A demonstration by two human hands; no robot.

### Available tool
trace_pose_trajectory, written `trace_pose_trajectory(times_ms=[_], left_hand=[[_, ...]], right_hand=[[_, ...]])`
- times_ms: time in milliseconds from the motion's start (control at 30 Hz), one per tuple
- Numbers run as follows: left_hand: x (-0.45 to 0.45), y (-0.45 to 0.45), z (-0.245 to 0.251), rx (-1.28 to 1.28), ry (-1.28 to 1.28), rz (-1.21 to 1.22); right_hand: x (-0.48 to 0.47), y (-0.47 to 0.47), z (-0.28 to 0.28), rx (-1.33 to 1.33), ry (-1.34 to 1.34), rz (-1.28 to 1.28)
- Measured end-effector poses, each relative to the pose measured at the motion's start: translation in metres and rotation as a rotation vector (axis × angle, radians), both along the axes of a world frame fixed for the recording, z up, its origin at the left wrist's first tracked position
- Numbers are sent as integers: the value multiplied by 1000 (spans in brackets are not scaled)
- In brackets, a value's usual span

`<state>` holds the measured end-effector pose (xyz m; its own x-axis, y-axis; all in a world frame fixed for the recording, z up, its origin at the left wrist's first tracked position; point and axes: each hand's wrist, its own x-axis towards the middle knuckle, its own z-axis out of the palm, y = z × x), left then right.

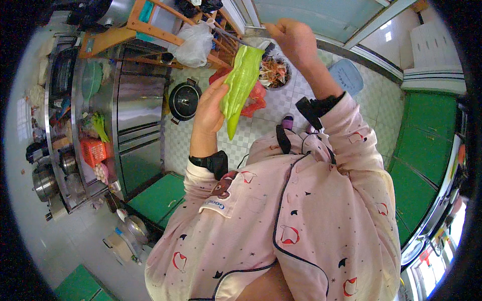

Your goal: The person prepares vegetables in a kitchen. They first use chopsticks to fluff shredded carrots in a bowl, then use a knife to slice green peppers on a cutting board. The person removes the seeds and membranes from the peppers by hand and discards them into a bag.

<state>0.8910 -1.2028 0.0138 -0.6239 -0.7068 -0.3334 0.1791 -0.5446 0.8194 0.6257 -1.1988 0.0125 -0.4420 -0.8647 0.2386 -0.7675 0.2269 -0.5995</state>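
Observation:
My left hand (211, 109) is wrapped around a long, light green ribbed vegetable (243, 81). Its wide end points up and away from me, and its narrow tip hangs down near my wrist. My right hand (295, 39) is raised beyond it to the right, apart from the vegetable, with its fingers curled in. Whether anything is inside those fingers cannot be seen. Under the gap between both hands, a round bin (276, 73) on the floor holds vegetable scraps and peelings. Part of a red plastic bag (256, 99) shows behind the vegetable.
A black two-handled pot (184, 99) sits on the tiled floor to the left. Wooden rack (165, 19) and hanging clear plastic bag (194, 41) stand ahead on the left. A blue lid-like plastic piece (346, 77) lies at right. Green cabinets (421, 150) flank the right side.

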Motion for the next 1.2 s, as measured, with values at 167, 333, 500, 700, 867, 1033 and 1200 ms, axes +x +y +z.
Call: trace_pose_trajectory(times_ms=[167, 333, 500, 700, 867, 1033, 1200], left_hand=[[-16, 2, 7, -44, -1, 6], [-74, 17, 15, -14, 44, -157], [-158, 45, 14, -17, 65, -361], [-284, 115, 9, 53, 130, -608], [-398, 222, 10, 114, 65, -748], [-498, 358, 14, 247, 79, -901], [-591, 469, 18, 304, 52, -1097]], right_hand=[[-8, 20, -4, -94, -617, 241], [-29, 79, -13, 150, -1010, 250], [-94, 160, -12, -47, -1259, 41], [-190, 286, -7, -214, -1309, -122], [-268, 419, 7, -405, -1264, -199], [-335, 571, 30, -407, -1088, -397], [-387, 694, 39, -430, -1085, -554]])
